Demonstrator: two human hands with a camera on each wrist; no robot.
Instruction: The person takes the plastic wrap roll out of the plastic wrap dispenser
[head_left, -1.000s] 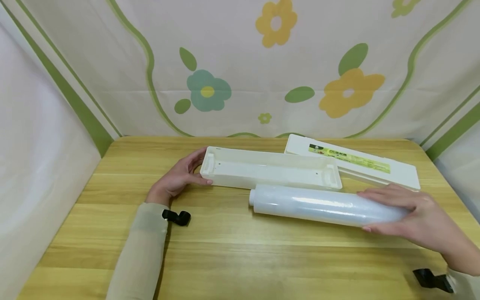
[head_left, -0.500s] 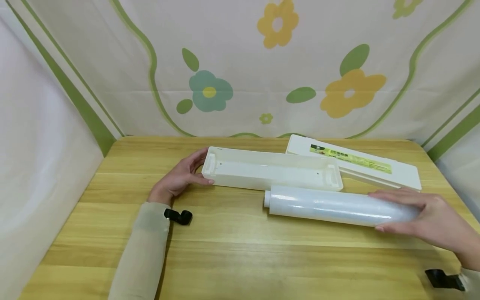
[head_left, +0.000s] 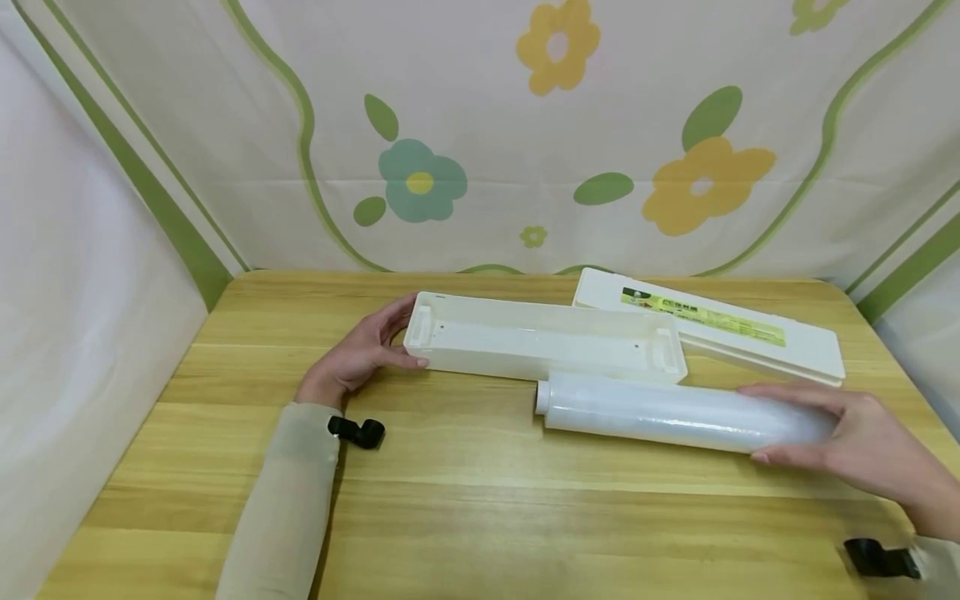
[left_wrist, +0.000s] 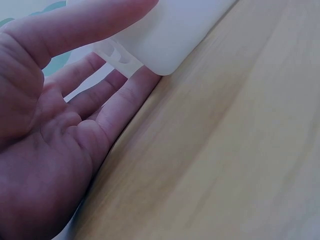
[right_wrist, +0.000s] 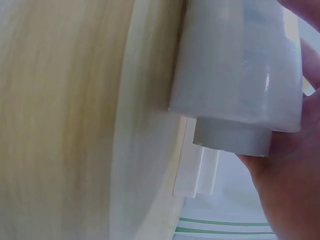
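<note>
A long white plastic box (head_left: 525, 342) without a lid lies across the table, its inside bare apart from small holders at both ends. My left hand (head_left: 363, 350) holds its left end, thumb at the front corner and fingers at the end and back; the left wrist view shows this box corner (left_wrist: 155, 45) between them. In front of the box, a thick roll of cling film (head_left: 660, 414) lies slanted, its core poking out at the left. My right hand (head_left: 855, 442) grips the roll's right end, thumb on the near side and fingers on the far side.
Behind and right of the box lies a white lid (head_left: 720, 325) with a green and yellow label, partly hidden by the box. The wooden table (head_left: 487, 517) ends at a flowered curtain (head_left: 480, 100) at the back.
My right hand has shifted to the right with the cling film roll, mostly in the first half second, so the roll's left end uncovers more of the box front. My left hand stays on the box.
</note>
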